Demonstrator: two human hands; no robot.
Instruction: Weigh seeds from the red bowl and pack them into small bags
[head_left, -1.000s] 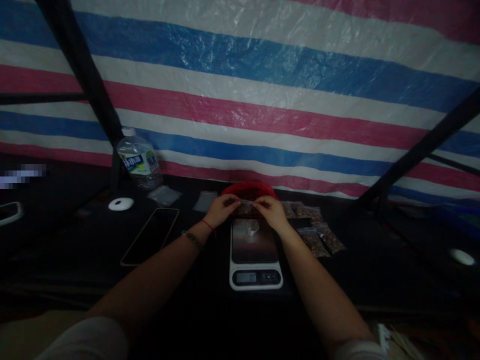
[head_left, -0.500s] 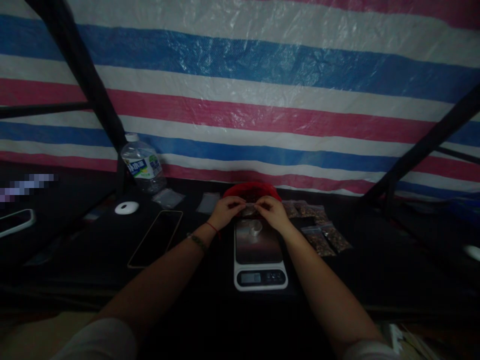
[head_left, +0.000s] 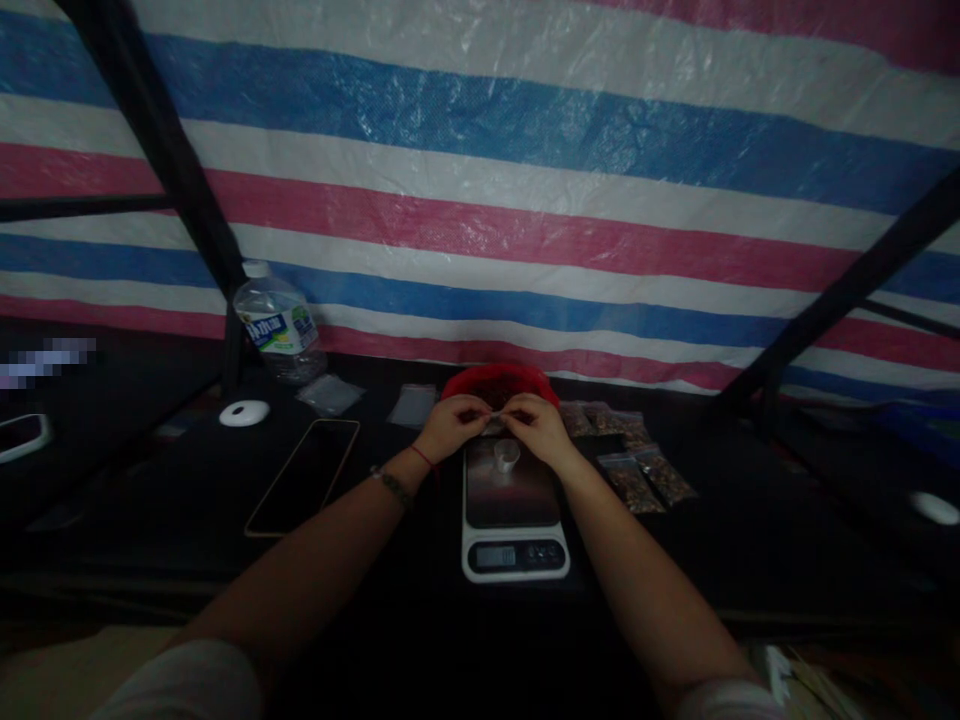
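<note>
My left hand (head_left: pixel 450 428) and my right hand (head_left: pixel 537 427) meet above the far edge of a small kitchen scale (head_left: pixel 514 510). Between their fingertips they pinch a small clear bag (head_left: pixel 493 423) with brownish contents; its top edge is held by both hands. A little cup (head_left: pixel 507 456) stands on the scale's platform just below the hands. Behind the hands sits a red bowl (head_left: pixel 499 382). Several filled small bags (head_left: pixel 634 460) lie to the right of the scale.
A phone (head_left: pixel 302 476) lies face up left of the scale. Two empty clear bags (head_left: pixel 412 405) lie behind it, beside a water bottle (head_left: pixel 277 324) and a white round object (head_left: pixel 244 412). A striped tarp (head_left: pixel 525 200) hangs behind the dark table; black frame bars (head_left: pixel 161 150) cross it.
My two hands have drawn closer together along the top of the small bag. The view has shifted slightly.
</note>
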